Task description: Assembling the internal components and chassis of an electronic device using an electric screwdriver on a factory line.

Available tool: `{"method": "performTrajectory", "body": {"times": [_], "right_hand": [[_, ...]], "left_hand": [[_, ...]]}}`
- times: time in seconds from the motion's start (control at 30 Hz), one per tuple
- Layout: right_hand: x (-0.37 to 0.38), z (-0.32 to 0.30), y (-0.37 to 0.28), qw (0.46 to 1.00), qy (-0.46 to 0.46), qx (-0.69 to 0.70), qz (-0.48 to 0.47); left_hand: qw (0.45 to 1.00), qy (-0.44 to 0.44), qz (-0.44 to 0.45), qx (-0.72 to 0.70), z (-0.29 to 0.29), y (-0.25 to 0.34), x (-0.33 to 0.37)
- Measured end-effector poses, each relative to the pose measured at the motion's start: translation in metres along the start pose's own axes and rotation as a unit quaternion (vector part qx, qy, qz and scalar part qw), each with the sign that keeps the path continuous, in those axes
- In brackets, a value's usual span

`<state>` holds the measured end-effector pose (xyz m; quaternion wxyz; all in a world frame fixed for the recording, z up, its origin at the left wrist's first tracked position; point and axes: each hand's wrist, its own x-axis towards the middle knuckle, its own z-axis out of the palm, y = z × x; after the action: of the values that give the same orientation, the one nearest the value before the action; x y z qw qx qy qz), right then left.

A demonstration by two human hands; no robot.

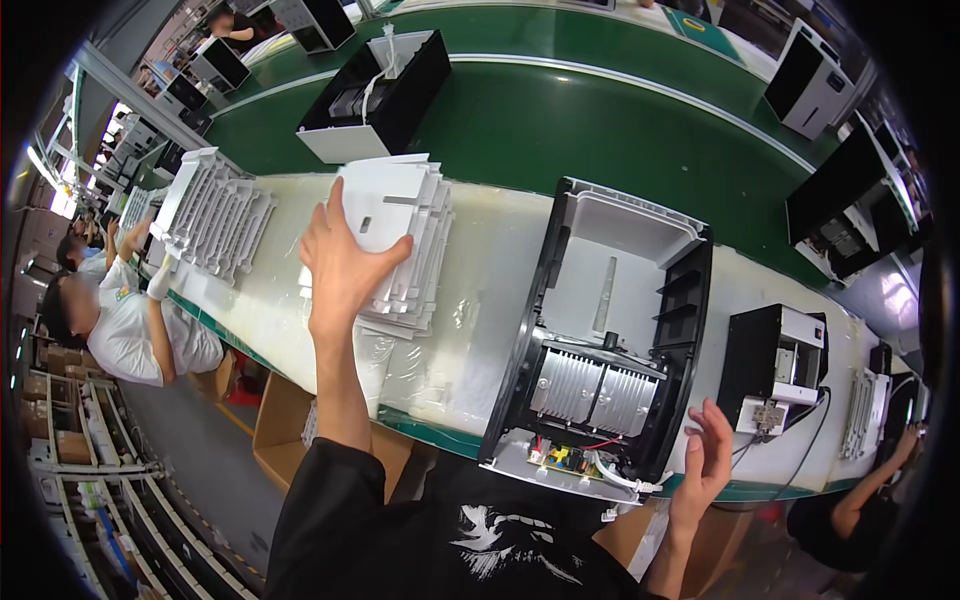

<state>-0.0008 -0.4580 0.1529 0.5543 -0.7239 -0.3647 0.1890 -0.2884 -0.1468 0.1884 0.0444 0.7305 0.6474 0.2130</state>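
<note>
While casing [632, 240] holds heatsink [566, 385], circuit board [568, 460] | left hand [345, 255] spread over panels [425, 240] | right hand [708, 455] spread

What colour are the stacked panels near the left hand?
The stacked panels are white, best seen in the head view.

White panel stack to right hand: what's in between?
In the head view, the open housing with finned metal blocks lies between the white panel stack and right hand.

no legible text, labels, numbers or signs
</note>
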Motion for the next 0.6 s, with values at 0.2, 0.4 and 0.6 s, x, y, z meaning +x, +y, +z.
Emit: {"method": "performTrajectory", "body": {"times": [0.2,0.4,0.6], "right_hand": [[0.042,0.014,-0.037,0.988,-0.049,0.137,-0.058],[0.071,0.023,-0.064,0.964,-0.168,0.19,0.078],[0.074,0.009,-0.024,0.981,-0.03,0.189,-0.043]], "left_hand": [[0.903,-0.041,0.407,-0.129,-0.02,0.072,-0.03],[0.776,-0.189,0.565,-0.206,-0.007,0.124,-0.078],[0.796,-0.101,0.292,-0.52,0.042,0.112,-0.051]]}}
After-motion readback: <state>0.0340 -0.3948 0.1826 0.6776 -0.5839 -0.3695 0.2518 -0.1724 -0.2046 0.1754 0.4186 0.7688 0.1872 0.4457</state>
